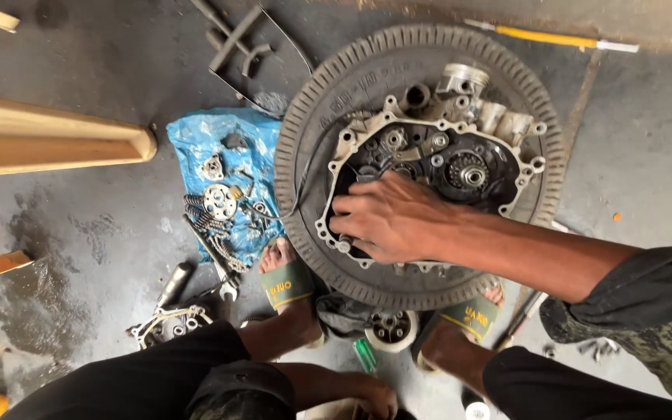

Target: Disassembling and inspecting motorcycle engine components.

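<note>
Here, the right hand [386, 218] lies palm down with fingers loosely curled on the lower left rim of an opened engine case [429, 167], which rests inside a worn tyre [316, 117] on the concrete floor [95, 225]. The left hand [371, 397] sits low by the knees, its grip too hidden to tell. Just left of the tyre, a blue plastic sheet [196, 140] carries small gears and springs.

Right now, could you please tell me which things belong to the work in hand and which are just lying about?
In hand: right hand; engine case; tyre beneath it.

Lying about: blue bag of small parts; spanner; yellow-handled tool; wooden planks.
</note>
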